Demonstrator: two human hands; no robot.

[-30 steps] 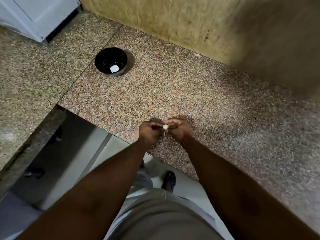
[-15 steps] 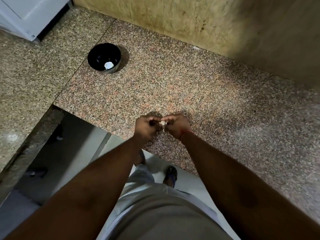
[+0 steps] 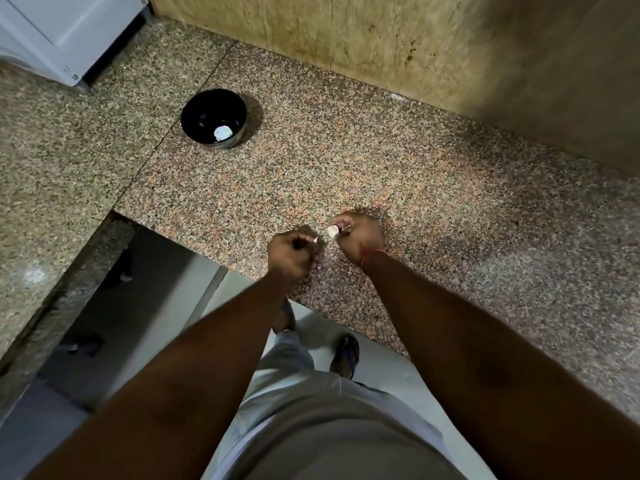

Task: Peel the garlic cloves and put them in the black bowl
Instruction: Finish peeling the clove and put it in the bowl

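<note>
My right hand [image 3: 360, 239] pinches a pale garlic clove [image 3: 332, 231] just above the granite counter [image 3: 398, 174], near its front edge. My left hand [image 3: 291, 252] is a short gap to the left, fingers curled, pinching a small white scrap of garlic skin [image 3: 315, 239]. The black bowl [image 3: 214, 117] stands far back on the left of the counter. One peeled white clove [image 3: 222, 133] lies inside it.
A yellowish stone wall [image 3: 398, 46] backs the counter. A white appliance [image 3: 65, 26] sits at the top left corner. The counter is cut away at the lower left, with floor and my feet below.
My hands were together on the clove; now they have pulled apart, the left one drawing away with a bit of skin. The camera has shifted slightly.
</note>
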